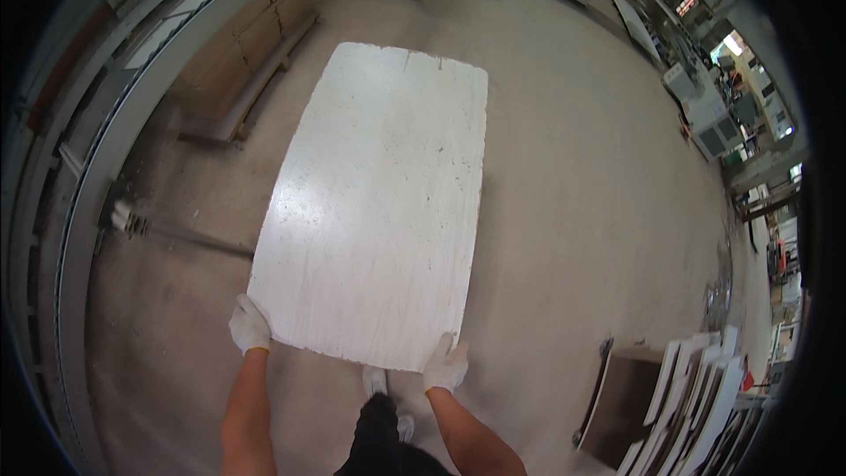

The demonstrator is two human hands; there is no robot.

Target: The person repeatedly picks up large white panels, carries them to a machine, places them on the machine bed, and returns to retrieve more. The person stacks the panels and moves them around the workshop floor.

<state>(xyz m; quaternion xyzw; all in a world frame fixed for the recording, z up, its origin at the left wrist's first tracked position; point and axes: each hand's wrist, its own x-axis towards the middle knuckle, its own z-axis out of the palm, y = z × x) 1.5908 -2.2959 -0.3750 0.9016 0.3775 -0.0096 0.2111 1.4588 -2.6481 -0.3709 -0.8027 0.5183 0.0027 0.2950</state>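
A large white board (pixel 379 203) with chipped edges and dark specks stretches out in front of me above the floor. My left hand (pixel 250 326), in a white glove, is closed on its near left corner. At the near right corner my right hand (pixel 446 365), gloved the same way, grips the edge with the thumb on top. The fingers under the board are hidden on both sides. Light glares off the board's left part.
Along the left runs a long metal machine frame (pixel 106 123), with stacked brown boards (pixel 242 48) on a pallet beside it. A cart with upright white panels (pixel 687 397) stands at the lower right. Machines (pixel 705 106) line the far right. My shoe (pixel 374 379) shows below the board.
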